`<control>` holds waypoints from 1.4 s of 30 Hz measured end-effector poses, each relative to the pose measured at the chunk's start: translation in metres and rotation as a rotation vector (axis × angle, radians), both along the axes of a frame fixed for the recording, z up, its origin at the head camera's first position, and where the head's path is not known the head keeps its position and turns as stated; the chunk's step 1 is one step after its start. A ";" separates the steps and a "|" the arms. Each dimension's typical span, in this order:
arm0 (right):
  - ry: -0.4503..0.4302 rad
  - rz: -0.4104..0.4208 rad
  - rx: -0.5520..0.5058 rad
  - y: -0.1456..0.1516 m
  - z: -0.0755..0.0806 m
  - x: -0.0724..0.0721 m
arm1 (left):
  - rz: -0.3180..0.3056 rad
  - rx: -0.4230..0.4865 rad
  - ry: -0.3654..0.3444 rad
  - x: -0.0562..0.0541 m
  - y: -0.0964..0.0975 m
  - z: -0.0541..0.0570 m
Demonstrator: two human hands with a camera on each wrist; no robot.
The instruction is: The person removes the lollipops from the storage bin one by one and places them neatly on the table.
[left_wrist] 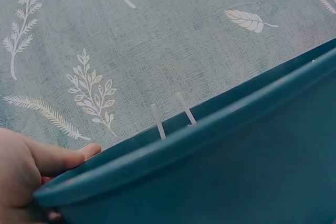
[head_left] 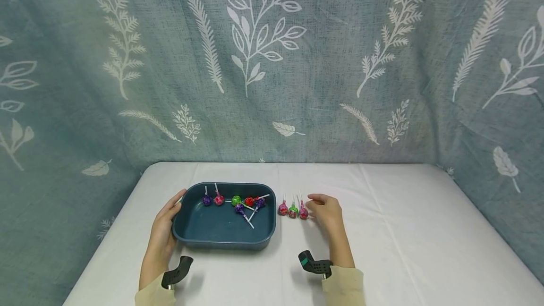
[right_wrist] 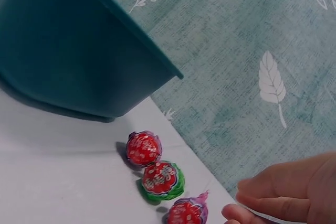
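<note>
A dark teal plastic bin [head_left: 225, 244] stands on the table, with several lollipops inside, among them a pink one [head_left: 218, 199] and a green one [head_left: 236, 200]. My left hand [head_left: 163, 228] grips the bin's left end, fingers at the rim [left_wrist: 63, 158]. Right of the bin, three wrapped lollipops stand in a row, sticks pointing away: a pink one [head_left: 283, 208], a green one [head_left: 293, 211] and another pink one [head_left: 303, 212]. My right hand [head_left: 326, 211] is beside the rightmost, its bent fingers [right_wrist: 273, 182] apart from the thumb, nothing held between them.
A white cloth [head_left: 408, 230] covers the table. Behind it and at both sides hangs a teal curtain [head_left: 314, 84] with white leaf prints. Each wrist carries a black camera mount [head_left: 314, 263].
</note>
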State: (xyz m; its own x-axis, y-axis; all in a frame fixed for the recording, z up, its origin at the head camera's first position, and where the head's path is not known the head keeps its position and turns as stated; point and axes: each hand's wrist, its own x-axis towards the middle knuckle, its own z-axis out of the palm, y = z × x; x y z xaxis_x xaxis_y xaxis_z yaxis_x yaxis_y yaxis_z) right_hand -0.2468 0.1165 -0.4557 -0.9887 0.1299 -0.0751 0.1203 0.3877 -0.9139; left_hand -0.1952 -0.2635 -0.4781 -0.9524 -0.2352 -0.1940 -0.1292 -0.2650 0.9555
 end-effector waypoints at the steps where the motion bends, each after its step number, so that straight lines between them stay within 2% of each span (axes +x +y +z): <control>1: 0.005 0.003 0.001 0.000 0.001 0.000 | -0.001 0.002 0.002 0.000 0.000 0.000; 11: 0.062 0.028 -0.030 -0.006 0.012 0.004 | 0.004 0.007 0.013 0.000 0.000 -0.001; 18: 0.049 0.059 -0.066 -0.019 0.017 0.006 | 0.002 0.035 0.007 0.000 -0.001 0.000; 31: 0.066 0.124 -0.168 -0.045 0.025 0.013 | 0.018 0.023 -0.001 -0.003 -0.001 -0.002; 37: 0.061 0.210 -0.211 -0.063 0.034 0.013 | 0.015 0.027 0.006 -0.001 0.000 -0.002; 42: 0.050 0.290 -0.203 -0.079 0.044 0.006 | 0.020 0.012 -0.005 -0.002 0.000 0.000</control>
